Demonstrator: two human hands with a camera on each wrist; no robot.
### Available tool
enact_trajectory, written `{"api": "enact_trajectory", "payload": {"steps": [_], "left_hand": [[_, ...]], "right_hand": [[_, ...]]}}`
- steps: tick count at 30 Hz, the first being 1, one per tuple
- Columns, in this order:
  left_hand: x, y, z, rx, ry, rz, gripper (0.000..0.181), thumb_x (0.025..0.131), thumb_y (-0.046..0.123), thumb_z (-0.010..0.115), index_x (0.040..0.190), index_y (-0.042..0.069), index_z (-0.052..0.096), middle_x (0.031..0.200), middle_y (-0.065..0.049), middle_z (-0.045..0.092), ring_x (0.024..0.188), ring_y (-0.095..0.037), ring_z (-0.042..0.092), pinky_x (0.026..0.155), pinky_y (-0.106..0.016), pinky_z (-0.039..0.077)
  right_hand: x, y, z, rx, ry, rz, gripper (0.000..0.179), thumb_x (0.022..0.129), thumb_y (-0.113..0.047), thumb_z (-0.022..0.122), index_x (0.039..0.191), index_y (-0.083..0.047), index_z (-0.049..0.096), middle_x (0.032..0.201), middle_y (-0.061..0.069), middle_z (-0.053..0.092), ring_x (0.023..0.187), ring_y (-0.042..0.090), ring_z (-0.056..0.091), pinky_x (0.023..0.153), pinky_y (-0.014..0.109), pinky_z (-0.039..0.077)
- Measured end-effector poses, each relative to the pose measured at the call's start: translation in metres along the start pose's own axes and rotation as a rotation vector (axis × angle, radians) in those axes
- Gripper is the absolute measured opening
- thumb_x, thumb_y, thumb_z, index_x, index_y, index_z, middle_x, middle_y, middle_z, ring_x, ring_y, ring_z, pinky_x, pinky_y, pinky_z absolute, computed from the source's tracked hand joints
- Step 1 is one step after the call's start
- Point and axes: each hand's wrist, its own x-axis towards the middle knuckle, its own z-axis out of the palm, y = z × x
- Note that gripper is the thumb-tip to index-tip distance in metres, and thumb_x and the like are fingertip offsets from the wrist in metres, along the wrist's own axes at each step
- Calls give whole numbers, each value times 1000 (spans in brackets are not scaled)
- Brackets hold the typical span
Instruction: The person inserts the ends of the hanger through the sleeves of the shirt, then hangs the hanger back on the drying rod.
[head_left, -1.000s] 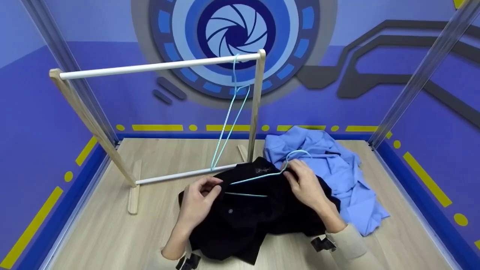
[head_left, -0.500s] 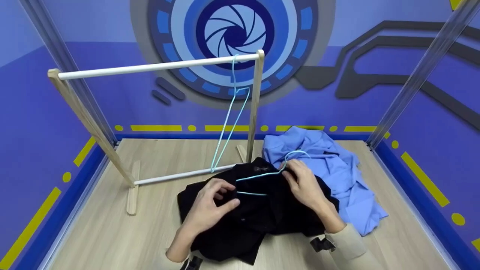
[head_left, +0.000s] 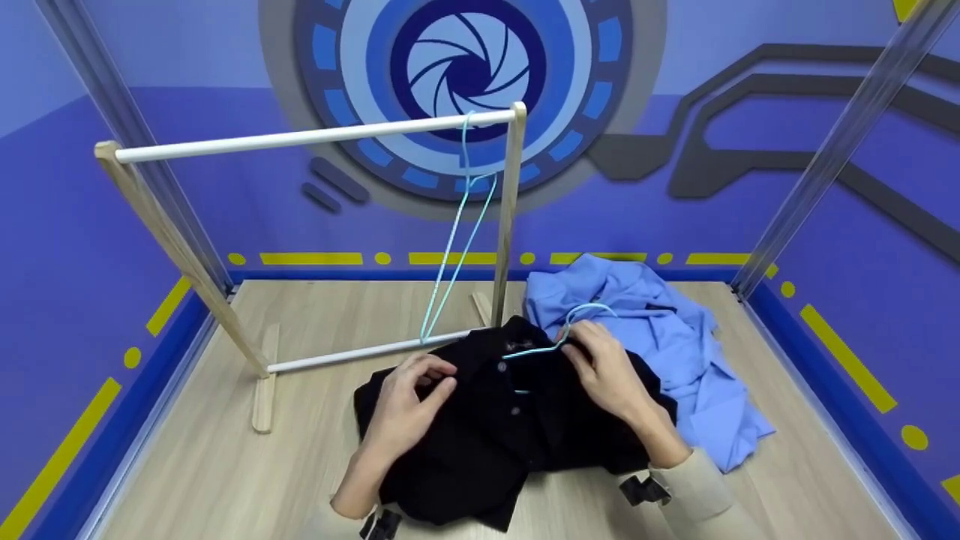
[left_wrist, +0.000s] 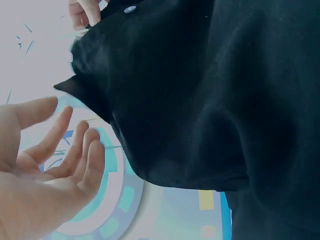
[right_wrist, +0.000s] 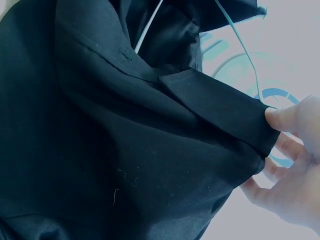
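A black buttoned shirt (head_left: 457, 457) is spread over the table front with a light-blue wire hanger (head_left: 592, 306) inside its neck. The hook stands out above the collar, while much of the hanger is hidden by cloth. My right hand (head_left: 611, 367) pinches the collar (right_wrist: 215, 105) beside the hanger's neck, thumb on the near side in the right wrist view. Over the shirt's left side is my left hand (head_left: 409, 405), its fingers loosely bent and holding nothing. The left wrist view shows a gap between that hand and the shirt edge.
A wooden rack with a white top bar (head_left: 322, 135) stands behind, to the left. Another light-blue hanger (head_left: 448, 255) hangs near its right end. A crumpled blue garment (head_left: 630, 292) lies at the right, partly behind the shirt. Blue walls surround the wooden tabletop (head_left: 180, 420).
The shirt's left front has come rightward over the hanger, covering more of its wire. My left hand went right, then drew back left off the cloth. The right hand stays at the collar.
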Motion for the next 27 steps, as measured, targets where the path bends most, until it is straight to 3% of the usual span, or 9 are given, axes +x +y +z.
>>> {"api": "enact_trajectory", "payload": {"steps": [5, 9, 12, 15, 17, 20, 23, 25, 27], "left_hand": [[6, -6, 1, 66, 94, -28, 9, 100, 11, 69, 105, 6, 74, 103, 0, 70, 95, -20, 66, 85, -39, 53], [13, -8, 0, 140, 132, -121, 16, 103, 16, 63, 107, 3, 74, 102, -5, 72, 96, -23, 68, 87, -43, 52], [19, -8, -2, 195, 62, -197, 27, 105, 24, 61, 111, 1, 74, 105, -10, 72, 99, -29, 69, 89, -48, 52], [24, -9, -5, 222, -57, -257, 35, 106, 31, 58, 111, -1, 74, 106, -12, 73, 101, -32, 68, 89, -50, 52], [28, -9, -7, 232, -141, -285, 38, 107, 34, 56, 103, 1, 76, 95, -8, 72, 91, -28, 68, 83, -47, 53], [31, -11, -10, 205, -266, -311, 47, 108, 38, 53, 75, 7, 65, 66, 3, 55, 61, -17, 53, 62, -36, 46], [33, -13, -12, 149, -360, -309, 50, 108, 37, 53, 66, 11, 51, 58, 6, 32, 51, -13, 32, 55, -30, 32], [32, -15, -12, 125, -371, -303, 45, 107, 36, 57, 71, 9, 61, 63, 8, 44, 56, -11, 41, 58, -30, 39], [32, -16, -11, 107, -364, -305, 37, 104, 35, 62, 88, 3, 71, 78, 3, 60, 70, -15, 56, 69, -35, 48]], "right_hand": [[-1, 0, 1, -5, -7, -22, 18, 94, 10, 67, 103, -5, 68, 101, 3, 65, 97, 20, 61, 86, 38, 47], [-1, -2, 1, -11, -12, -41, 18, 94, 10, 67, 104, -5, 68, 102, 3, 66, 99, 20, 61, 87, 39, 47], [-1, -4, 1, -12, -12, -46, 18, 95, 9, 67, 104, -7, 69, 103, 2, 66, 100, 20, 61, 88, 38, 46], [0, -6, 1, -6, -6, -64, 16, 95, 8, 66, 104, -6, 69, 104, 1, 66, 100, 20, 61, 87, 37, 47], [0, -6, 1, 6, -4, -73, 16, 96, 8, 66, 104, -5, 70, 104, 0, 67, 100, 20, 61, 87, 37, 47], [0, -5, 2, 11, -3, -83, 16, 95, 9, 66, 104, -5, 70, 104, 0, 67, 100, 21, 62, 87, 37, 47], [0, -4, 2, 4, -5, -85, 18, 94, 9, 67, 104, -6, 70, 104, -1, 67, 100, 21, 62, 87, 37, 47], [0, -4, 3, 1, -9, -79, 19, 94, 10, 67, 104, -6, 70, 104, 0, 67, 101, 21, 61, 88, 38, 47], [0, -4, 3, -4, -9, -71, 20, 94, 9, 67, 105, -7, 70, 104, 0, 67, 101, 21, 61, 88, 38, 48]]}}
